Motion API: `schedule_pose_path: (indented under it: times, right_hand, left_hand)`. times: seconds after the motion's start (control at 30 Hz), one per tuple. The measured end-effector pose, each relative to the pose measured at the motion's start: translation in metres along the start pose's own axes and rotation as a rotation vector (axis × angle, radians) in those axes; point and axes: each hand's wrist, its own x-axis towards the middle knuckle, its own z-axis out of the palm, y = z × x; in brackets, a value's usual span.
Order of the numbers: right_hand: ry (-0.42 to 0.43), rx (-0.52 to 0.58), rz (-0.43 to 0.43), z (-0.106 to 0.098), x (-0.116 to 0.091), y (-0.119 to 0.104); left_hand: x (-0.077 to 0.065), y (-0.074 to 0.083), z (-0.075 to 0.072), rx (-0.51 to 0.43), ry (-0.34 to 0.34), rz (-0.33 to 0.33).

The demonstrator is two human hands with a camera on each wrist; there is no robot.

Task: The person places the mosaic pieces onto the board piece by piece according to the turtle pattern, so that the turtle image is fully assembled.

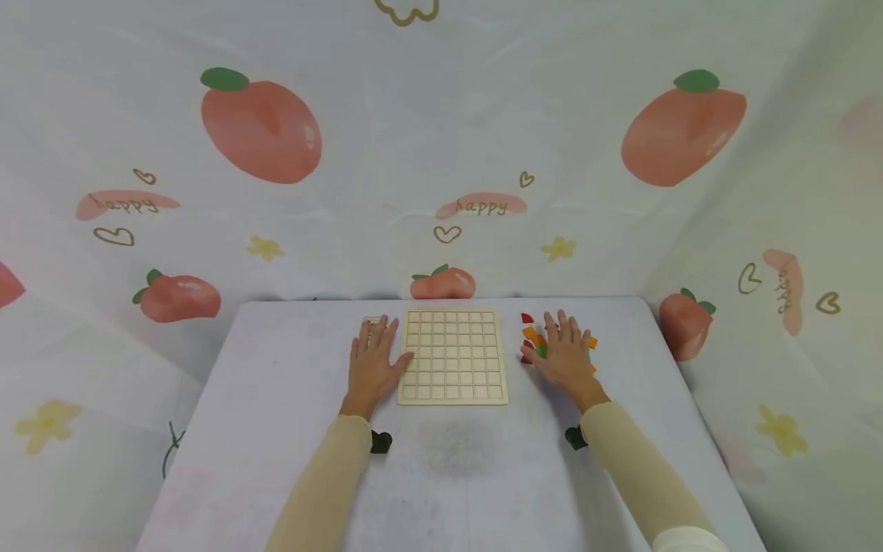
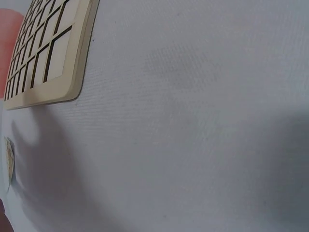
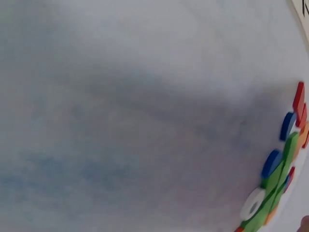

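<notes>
A pale wooden board point(image 1: 452, 358) with a grid of square recesses lies on the table; its corner point(image 2: 72, 87) shows in the left wrist view. My left hand point(image 1: 372, 364) is spread left of it, fingers straight, thumb at the board's left edge. Those fingers partly cover a small gridded card point(image 1: 372, 319). My right hand point(image 1: 566, 359) is spread over a group of flat coloured pieces, hiding many. Around it show an orange piece point(image 1: 530, 333) and a red piece point(image 1: 527, 318). Green pieces point(image 3: 275, 181), blue pieces point(image 3: 272, 163) and a white ring point(image 3: 252, 204) appear in the right wrist view.
The white table point(image 1: 441, 475) meets a fruit-printed cloth backdrop point(image 1: 372, 153) at its far edge. More printed cloth hangs to the left and right. Dark wrist-worn items point(image 1: 381, 441) show beside both sleeves.
</notes>
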Motion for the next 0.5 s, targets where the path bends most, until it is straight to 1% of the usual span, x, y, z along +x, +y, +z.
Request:
schedule_pose_path:
  times: [0.07, 0.2, 0.33, 0.5]
  right_hand:
    - [0.014, 0.001, 0.004, 0.001, -0.002, 0.005]
    - [0.039, 0.002, 0.019, 0.003, -0.005, 0.014]
    - [0.074, 0.036, 0.023, 0.004, -0.008, 0.019]
    - [0.152, 0.101, -0.018, 0.009, -0.011, 0.022]
  left_hand:
    - [-0.001, -0.002, 0.003, -0.016, 0.0, 0.013]
    - [-0.003, -0.006, 0.008, -0.051, -0.026, 0.036]
    - [-0.005, -0.007, 0.011, -0.1, -0.037, 0.067]
    - [-0.009, -0.007, 0.014, -0.152, -0.068, 0.084]
